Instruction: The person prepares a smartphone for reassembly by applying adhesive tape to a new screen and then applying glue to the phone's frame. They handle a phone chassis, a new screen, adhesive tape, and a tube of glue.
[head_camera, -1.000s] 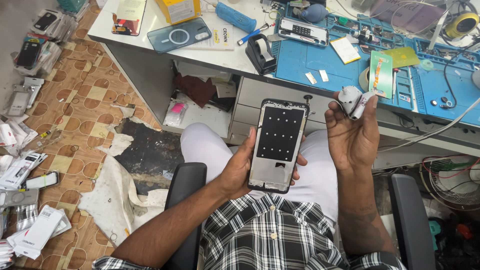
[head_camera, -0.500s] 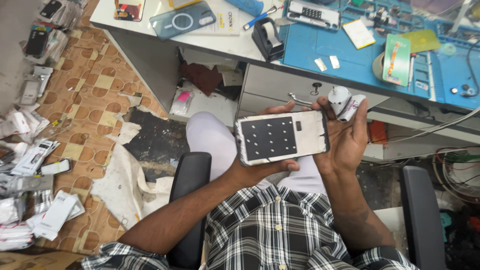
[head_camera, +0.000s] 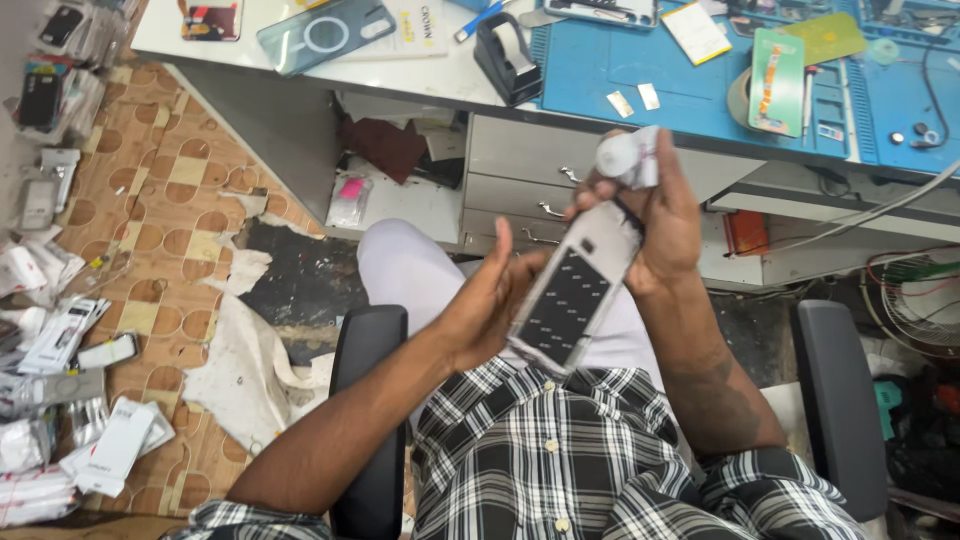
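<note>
1. Sitting in a chair, the person holds a phone frame (head_camera: 575, 295) tilted at the centre of the frame, its dark patterned face turned toward the camera.
2. The left hand (head_camera: 480, 300) lies flat against the frame's lower left edge, fingers straight and together, thumb up.
3. The right hand (head_camera: 655, 215) grips the frame's upper end, fingers curled around it and also clamped on a small white roll (head_camera: 625, 155) above.
4. A blue work mat (head_camera: 700, 80) covers the desk across the upper right.
5. A black tape dispenser (head_camera: 505, 55) stands at the top centre.
6. White packages (head_camera: 80, 400) litter the floor at the left.
</note>
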